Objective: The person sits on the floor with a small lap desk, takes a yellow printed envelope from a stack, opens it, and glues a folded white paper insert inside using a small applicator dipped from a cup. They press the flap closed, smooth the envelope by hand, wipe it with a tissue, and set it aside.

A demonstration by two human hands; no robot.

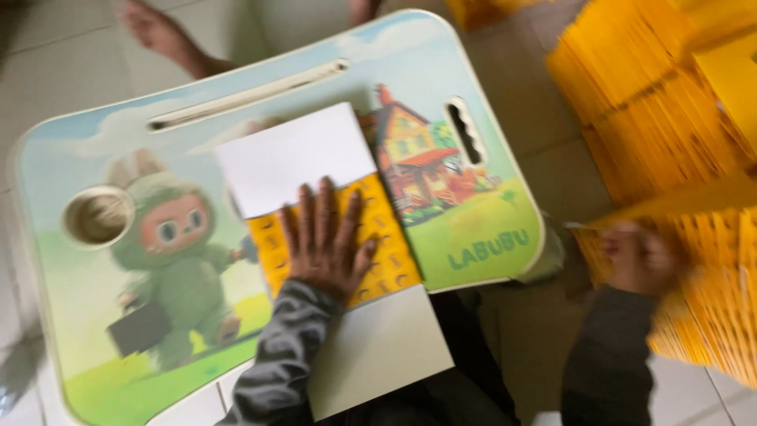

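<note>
— What sits at the left of your view?

— A small lap surface (87, 331) printed with a cartoon scene: a green furry creature (169, 272) carrying a dark case, beside a round cup hole (97, 215). A long slot (248, 95) runs along its far edge.

— And your left hand?

— Your left hand (326, 241) lies flat, fingers spread, palm down on a yellow patterned sheet (378, 229) at the middle of the surface. It presses rather than grips; nothing is closed in it. White flaps extend from the sheet, one (292, 154) toward the far edge, another (378, 351) hanging over the near edge toward your lap. Your grey sleeve (280, 355) covers the forearm.

— To the right of that?

— A painted house (418, 162) and a short oval handle slot (465, 130) mark the surface's right end.

— And your right hand?

— Your right hand (640, 256) is off the surface, blurred, resting on a stack of yellow sheets (710, 315) on the floor. You cannot tell whether its fingers have closed on a sheet. More yellow stacks (639, 95) lie beyond.

— Anything else?

— Someone's bare foot (158, 31) shows at the top left, on the tiled floor (55, 55).
</note>
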